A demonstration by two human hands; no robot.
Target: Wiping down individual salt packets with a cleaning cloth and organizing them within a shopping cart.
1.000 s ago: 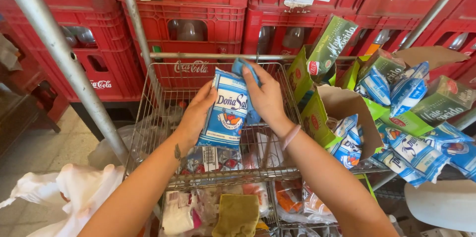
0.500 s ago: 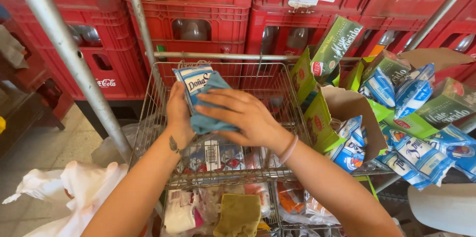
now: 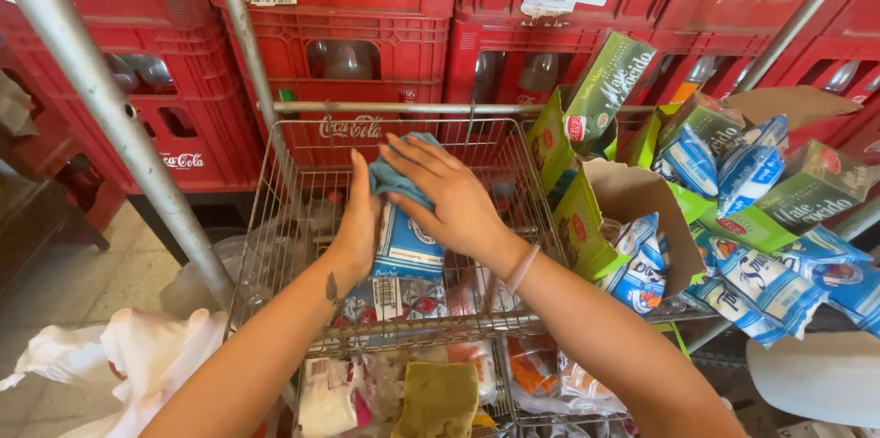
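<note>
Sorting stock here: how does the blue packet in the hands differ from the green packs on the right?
The blue packet is soft and bag-like; the green packs are stiff and boxy. It stands in the wire basket, held by left hand and right hand; the green packs lean untouched.

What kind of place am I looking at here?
Probably a small grocery shop or its stockroom. Red bottle crates are stacked behind a wire basket, and an open cardboard box spills blue and white packets. Both hands press on one such packet.
</note>
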